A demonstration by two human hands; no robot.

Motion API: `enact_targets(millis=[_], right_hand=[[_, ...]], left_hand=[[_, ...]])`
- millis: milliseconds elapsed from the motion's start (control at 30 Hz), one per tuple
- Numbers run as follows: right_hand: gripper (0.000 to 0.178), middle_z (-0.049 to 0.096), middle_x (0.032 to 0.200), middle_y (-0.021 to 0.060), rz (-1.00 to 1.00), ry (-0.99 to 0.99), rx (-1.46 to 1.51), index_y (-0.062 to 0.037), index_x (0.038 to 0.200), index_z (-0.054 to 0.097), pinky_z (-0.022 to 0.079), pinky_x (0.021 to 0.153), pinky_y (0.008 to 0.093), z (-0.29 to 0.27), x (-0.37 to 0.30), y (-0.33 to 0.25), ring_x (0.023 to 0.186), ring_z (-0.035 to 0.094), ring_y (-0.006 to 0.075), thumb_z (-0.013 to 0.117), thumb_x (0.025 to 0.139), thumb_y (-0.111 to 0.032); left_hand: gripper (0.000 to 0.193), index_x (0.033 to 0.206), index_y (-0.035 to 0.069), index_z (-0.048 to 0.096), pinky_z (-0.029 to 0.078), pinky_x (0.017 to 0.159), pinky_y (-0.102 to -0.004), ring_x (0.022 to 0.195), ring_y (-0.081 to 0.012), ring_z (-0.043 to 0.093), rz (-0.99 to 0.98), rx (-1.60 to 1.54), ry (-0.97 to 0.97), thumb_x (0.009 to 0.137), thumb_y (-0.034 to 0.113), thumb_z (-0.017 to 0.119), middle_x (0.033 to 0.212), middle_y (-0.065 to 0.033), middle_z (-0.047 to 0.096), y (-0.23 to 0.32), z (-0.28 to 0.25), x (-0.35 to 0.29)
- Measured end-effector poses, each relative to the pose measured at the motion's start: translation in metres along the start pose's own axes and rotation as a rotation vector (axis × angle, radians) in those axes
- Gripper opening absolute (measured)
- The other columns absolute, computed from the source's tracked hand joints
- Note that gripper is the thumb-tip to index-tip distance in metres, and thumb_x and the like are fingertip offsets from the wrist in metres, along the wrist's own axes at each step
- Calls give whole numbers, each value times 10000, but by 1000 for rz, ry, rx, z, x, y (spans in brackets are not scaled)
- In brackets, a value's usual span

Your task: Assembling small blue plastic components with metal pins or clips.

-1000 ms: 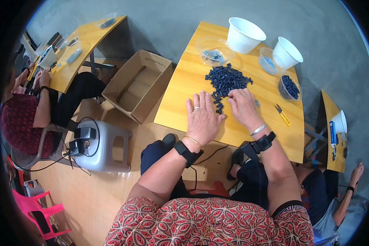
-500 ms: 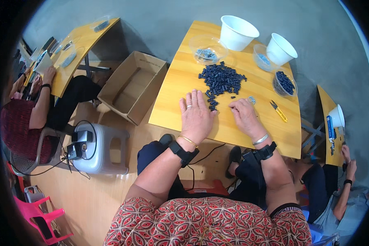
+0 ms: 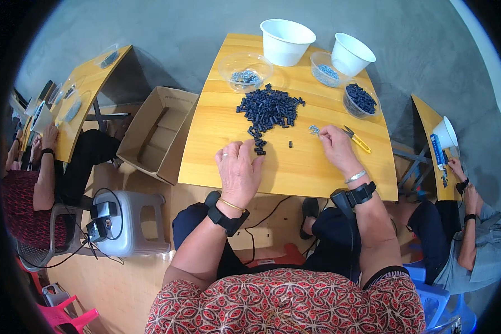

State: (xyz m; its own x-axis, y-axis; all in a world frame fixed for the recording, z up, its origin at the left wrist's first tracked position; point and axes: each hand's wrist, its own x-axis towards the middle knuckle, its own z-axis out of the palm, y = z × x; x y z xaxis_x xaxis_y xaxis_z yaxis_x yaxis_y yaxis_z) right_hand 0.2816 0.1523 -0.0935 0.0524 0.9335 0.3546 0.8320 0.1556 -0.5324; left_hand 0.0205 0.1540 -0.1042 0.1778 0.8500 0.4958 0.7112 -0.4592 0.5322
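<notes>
Our left hand (image 3: 239,173) lies slack; whether our right hand (image 3: 338,147) grips anything, we cannot tell. One sweep could roll plugs (image 3: 269,108) off the worktop (image 3: 209,111)'s front edge.

- The left hand (image 3: 239,173) lies palm down at the near edge of a wooden table (image 3: 206,161), fingers spread a little, beside the tail of a pile of dark blue cylindrical pieces (image 3: 270,108).
- The right hand (image 3: 339,147) curls its fingers near small silvery pieces (image 3: 314,129); yellow-handled snips (image 3: 360,142) lie just beyond.
- One loose dark cylinder (image 3: 290,144) sits between the hands.
- White tubs (image 3: 286,49) stand at the far edge.
- An open cardboard box (image 3: 142,128) sits left of the table.
</notes>
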Motion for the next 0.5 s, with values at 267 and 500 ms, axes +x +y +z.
enact_targets(millis=[267, 500], right_hand=[[60, 545, 706, 128, -139, -28, -48, -2, 807, 517, 446, 634, 338, 0, 6, 5, 681, 548, 267, 558, 763, -6], [70, 536, 734, 134, -154, -27, -120, 3, 796, 502, 437, 662, 358, 0, 6, 6, 699, 527, 293, 553, 748, 6]], left_hand=[[121, 797, 54, 603, 417, 568, -347, 646, -282, 554, 299, -434, -76, 689, 39, 657, 687, -95, 566, 15, 14, -9], [111, 819, 47, 584, 414, 615, -361, 678, -277, 547, 307, -427, -191, 719, 53, 632, 733, -93, 568, 18, 12, -10]])
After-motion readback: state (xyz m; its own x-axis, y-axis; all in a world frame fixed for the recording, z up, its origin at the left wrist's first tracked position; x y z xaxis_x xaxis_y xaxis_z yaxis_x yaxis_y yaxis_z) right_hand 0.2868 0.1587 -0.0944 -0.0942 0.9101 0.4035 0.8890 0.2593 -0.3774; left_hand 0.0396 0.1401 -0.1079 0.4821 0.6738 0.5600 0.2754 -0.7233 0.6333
